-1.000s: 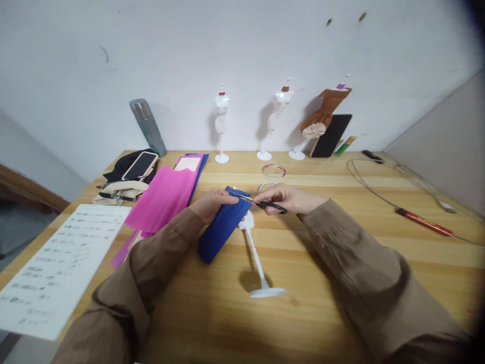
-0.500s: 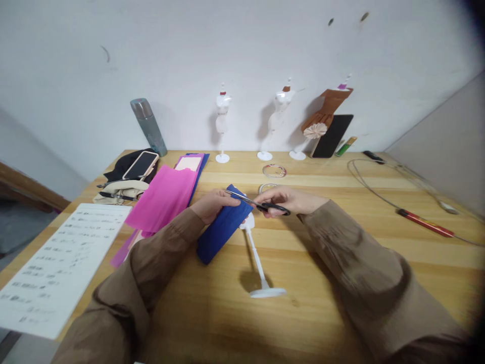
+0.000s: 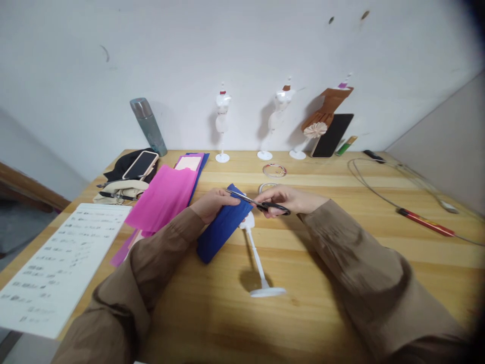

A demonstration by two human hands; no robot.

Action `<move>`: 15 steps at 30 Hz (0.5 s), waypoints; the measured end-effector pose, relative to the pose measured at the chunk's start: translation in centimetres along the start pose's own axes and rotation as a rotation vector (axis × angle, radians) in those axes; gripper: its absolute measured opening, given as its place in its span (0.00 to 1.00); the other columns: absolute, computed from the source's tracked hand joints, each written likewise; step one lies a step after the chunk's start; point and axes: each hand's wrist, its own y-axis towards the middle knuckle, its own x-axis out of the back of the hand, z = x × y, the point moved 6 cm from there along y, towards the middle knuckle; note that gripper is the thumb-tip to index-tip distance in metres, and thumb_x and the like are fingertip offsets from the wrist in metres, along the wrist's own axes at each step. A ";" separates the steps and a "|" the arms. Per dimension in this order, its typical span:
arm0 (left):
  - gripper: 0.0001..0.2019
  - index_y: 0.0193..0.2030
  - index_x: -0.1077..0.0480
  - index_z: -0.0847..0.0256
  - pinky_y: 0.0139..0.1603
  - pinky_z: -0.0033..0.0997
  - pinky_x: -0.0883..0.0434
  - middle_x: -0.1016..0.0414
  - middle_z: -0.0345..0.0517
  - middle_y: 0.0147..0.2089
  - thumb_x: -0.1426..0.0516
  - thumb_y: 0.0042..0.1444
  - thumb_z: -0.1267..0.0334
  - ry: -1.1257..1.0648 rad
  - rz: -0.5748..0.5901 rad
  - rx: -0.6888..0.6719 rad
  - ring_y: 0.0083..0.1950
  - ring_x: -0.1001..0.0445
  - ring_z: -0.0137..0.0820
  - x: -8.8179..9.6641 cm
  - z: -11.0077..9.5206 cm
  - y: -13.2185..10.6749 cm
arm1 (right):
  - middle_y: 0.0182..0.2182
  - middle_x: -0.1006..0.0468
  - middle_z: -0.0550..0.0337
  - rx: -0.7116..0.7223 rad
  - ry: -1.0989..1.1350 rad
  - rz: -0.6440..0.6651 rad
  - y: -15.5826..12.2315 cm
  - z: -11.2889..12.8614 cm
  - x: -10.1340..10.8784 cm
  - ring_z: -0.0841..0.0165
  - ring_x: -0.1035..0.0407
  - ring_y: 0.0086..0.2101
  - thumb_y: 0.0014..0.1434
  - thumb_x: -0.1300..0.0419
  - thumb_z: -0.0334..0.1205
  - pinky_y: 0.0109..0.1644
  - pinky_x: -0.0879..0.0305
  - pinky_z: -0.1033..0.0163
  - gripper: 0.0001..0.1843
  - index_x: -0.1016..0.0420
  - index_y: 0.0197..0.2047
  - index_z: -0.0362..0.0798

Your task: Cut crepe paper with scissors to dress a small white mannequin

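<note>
My left hand (image 3: pixel 214 203) is closed on a folded strip of blue crepe paper (image 3: pixel 223 227), pinching it near its upper end. In my right hand (image 3: pixel 286 198) is a pair of scissors (image 3: pixel 271 206) with black handles, their blades lying across the top of the blue paper close to my left fingertips. Behind and below the paper stands a small white mannequin stand (image 3: pixel 255 253); the paper and my right hand hide most of its upper part.
Left lie pink crepe paper (image 3: pixel 162 197), a phone (image 3: pixel 141 165) and a written sheet (image 3: pixel 60 263). A flask (image 3: pixel 147 126) and small mannequins (image 3: pixel 223 119) line the wall, one in a brown dress (image 3: pixel 329 107). Right are a cable (image 3: pixel 364 182) and a red stick-shaped tool (image 3: pixel 426 222).
</note>
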 end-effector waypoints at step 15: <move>0.13 0.29 0.22 0.73 0.28 0.29 0.27 0.20 0.57 0.27 0.33 0.44 0.61 0.007 -0.077 0.000 0.27 0.22 0.35 0.2 -1.6 -1.0 | 0.26 0.28 0.63 -0.051 -0.045 -0.243 -0.4 0.2 1.8 0.74 0.37 0.25 0.45 0.28 0.60 0.31 0.39 0.65 0.37 0.22 0.50 0.42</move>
